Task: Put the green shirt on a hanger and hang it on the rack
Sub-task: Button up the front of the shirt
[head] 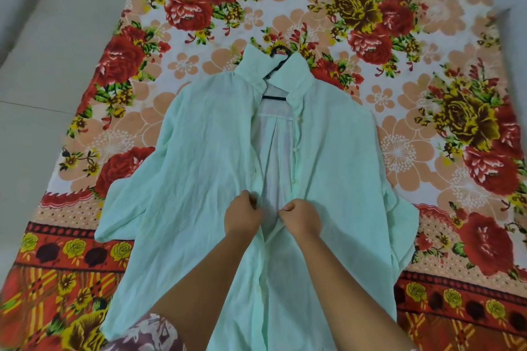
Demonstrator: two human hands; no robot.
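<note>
The pale green shirt [205,157] lies flat on a floral blanket, collar away from me, front partly unbuttoned. A black hanger [281,55] sits inside it; its hook sticks out past the collar and a bar shows in the neck opening. My left hand [242,215] pinches the left front edge at mid-chest. My right hand [302,216] pinches the right front edge, the one with small buttons, a short gap away. Both sleeves spread out to the sides. No rack is in view.
The floral blanket [413,37] with red and yellow roses covers the surface under the shirt. Pale tiled floor [57,51] runs along the left side. A patterned sleeve or garment [148,333] shows at the bottom edge by my left arm.
</note>
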